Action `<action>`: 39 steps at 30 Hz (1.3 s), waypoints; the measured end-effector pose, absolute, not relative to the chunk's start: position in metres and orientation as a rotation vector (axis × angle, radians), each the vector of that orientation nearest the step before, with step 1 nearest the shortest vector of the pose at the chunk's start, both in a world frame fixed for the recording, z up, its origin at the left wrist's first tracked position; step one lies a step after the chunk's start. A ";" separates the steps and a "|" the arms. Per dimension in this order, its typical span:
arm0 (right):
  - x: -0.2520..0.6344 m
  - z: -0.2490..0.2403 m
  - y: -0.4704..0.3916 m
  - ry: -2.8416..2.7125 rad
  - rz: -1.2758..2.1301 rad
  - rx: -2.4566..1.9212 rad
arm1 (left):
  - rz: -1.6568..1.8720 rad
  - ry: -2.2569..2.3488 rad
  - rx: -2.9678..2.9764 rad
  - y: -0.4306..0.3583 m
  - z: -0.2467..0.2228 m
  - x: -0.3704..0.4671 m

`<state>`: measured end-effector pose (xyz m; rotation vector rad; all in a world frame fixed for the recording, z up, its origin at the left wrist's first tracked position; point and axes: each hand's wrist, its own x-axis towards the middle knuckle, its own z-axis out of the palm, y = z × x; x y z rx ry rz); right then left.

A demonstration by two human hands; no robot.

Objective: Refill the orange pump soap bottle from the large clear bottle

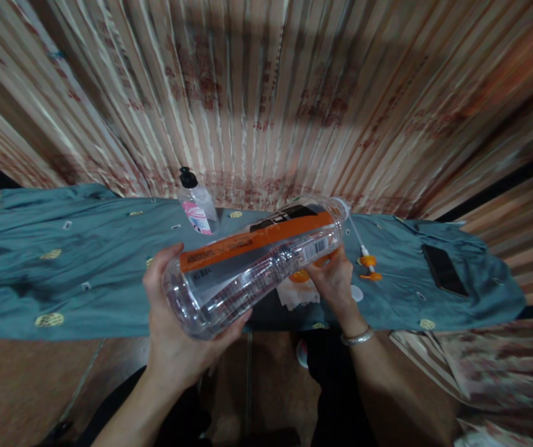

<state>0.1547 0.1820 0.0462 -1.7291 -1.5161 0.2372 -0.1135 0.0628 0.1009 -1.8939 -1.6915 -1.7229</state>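
Observation:
A large clear plastic bottle (252, 267) with an orange, black and grey label is held tilted above the cloth, its mouth toward the upper right. My left hand (173, 335) is wrapped round its broad base, thumb below and fingers at the far side. Near the neck, my right hand (334, 279) grips the bottle from underneath; part of its fingers is hidden. Just right of the mouth lies an orange and white pump head (369, 268) with its thin tube. A white round disc (356, 293) rests beside my right wrist. Under the bottle is a whitish crumpled piece (297, 297) with orange on it.
A smaller clear bottle (199, 211) with a black cap and pink label stands at the back, left of centre. A dark phone (444, 270) lies at the right. Green patterned cloth (108, 273) covers the narrow table, with a pleated curtain (257, 93) behind it.

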 end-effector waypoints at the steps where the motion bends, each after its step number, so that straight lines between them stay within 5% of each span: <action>1: 0.155 0.047 0.182 -1.517 0.242 -1.731 | -1.741 -1.691 -1.878 0.063 0.101 -0.111; 39: 0.155 0.046 0.181 -1.505 0.245 -1.696 | -1.730 -1.684 -1.905 0.062 0.105 -0.116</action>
